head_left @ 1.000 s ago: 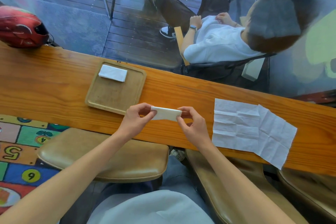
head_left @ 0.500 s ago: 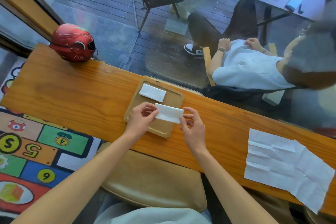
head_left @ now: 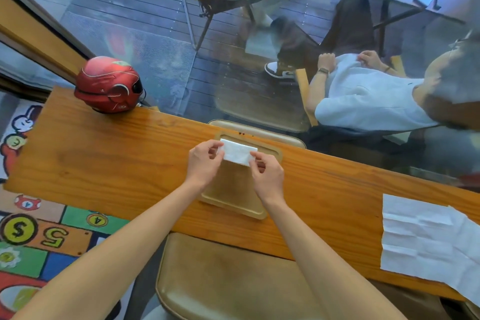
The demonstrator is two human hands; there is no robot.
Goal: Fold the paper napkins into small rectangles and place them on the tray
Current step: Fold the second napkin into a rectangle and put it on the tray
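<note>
A folded white napkin (head_left: 237, 154), a small rectangle, is over the far end of the wooden tray (head_left: 231, 200) on the long wooden counter. My left hand (head_left: 204, 163) pinches its left end and my right hand (head_left: 266, 176) pinches its right end. The folded napkin seen on the tray earlier lies under the held one and I cannot make it out apart from it. Unfolded creased napkins (head_left: 428, 239) lie flat on the counter at the far right.
A red helmet (head_left: 107, 84) sits at the counter's far left corner by the glass. A tan stool (head_left: 228, 278) stands below the counter's near edge. Beyond the glass a person sits on a chair (head_left: 368, 96).
Both hands have carried the folded napkin forward from the counter's near edge to the tray's far end, over the napkin lying there.
</note>
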